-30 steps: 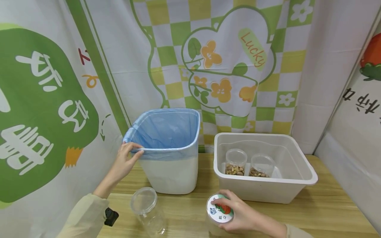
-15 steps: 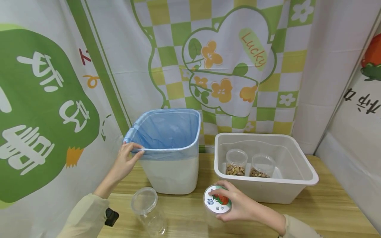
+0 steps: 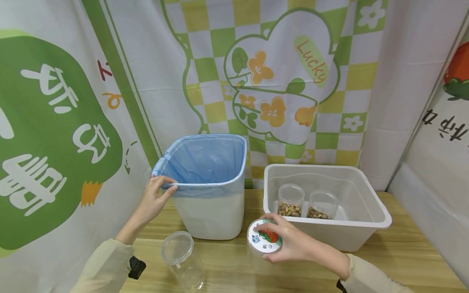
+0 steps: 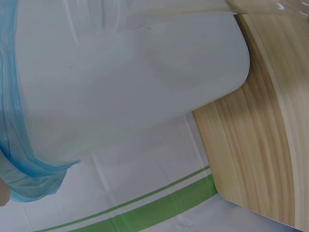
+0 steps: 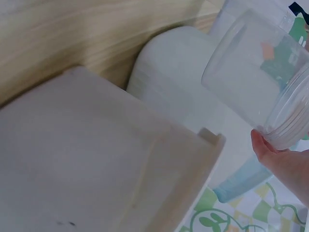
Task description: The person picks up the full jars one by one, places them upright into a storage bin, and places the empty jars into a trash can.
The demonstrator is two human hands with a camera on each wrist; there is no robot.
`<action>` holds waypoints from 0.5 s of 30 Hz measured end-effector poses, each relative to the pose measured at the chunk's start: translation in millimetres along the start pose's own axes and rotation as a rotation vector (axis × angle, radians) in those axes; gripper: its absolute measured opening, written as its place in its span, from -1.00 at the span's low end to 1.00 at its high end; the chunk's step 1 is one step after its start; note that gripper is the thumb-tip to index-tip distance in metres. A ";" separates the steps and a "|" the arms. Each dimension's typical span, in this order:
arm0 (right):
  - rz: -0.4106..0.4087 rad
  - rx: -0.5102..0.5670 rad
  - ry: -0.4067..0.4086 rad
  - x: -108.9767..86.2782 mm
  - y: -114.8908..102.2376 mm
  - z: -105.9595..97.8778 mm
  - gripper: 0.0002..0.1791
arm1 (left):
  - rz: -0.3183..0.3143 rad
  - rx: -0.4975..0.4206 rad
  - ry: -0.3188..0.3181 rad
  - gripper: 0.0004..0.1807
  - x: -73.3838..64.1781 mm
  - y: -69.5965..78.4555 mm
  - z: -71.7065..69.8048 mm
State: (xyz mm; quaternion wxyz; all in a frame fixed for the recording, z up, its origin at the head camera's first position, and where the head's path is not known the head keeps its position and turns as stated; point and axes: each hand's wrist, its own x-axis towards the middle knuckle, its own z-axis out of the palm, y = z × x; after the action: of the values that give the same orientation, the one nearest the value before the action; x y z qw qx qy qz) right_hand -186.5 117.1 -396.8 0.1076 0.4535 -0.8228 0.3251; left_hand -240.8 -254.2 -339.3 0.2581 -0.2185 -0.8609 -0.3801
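Observation:
My right hand grips a clear plastic jar by its lid, which carries a white sticker with a red strawberry-like picture. In the right wrist view the jar looks see-through, with no contents visible; the thumb and fingers are at the lid's edge, and the jar appears raised off the table. My left hand holds the near-left rim of a white trash bin lined with a blue bag, thumb and fingers at the rim. Another clear lidded jar stands on the table below the left hand.
Right of the bin sits a grey-white plastic tub holding two clear jars, the left jar and the right jar, with nuts or similar bits inside. Printed curtains hang behind the wooden table.
My right hand has carried the jar a little up and left in the head view, closer to the bin. The left hand stays at the bin's rim.

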 end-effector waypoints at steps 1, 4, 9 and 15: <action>0.006 0.000 -0.004 1.9 -0.5 -2.1 -0.42 | -0.001 0.000 0.000 -0.90 0.0 -0.1 0.0; 0.014 -0.001 -0.009 8.1 -2.2 -8.6 -0.42 | 0.001 0.000 0.000 -0.90 0.0 -0.4 0.1; 0.016 -0.029 0.003 18.6 -4.8 -18.2 -0.41 | 0.005 0.004 0.002 -0.90 0.2 -0.1 0.1; 0.000 -0.032 0.016 29.1 -5.9 -26.6 -0.42 | -0.009 0.004 -0.004 -0.89 -0.4 1.0 -0.2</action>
State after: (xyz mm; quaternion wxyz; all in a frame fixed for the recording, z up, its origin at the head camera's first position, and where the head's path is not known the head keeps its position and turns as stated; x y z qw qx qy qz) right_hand -201.3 112.0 -360.2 0.1217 0.4490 -0.8271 0.3154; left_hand -239.9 -253.9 -338.8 0.2551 -0.2149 -0.8632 -0.3790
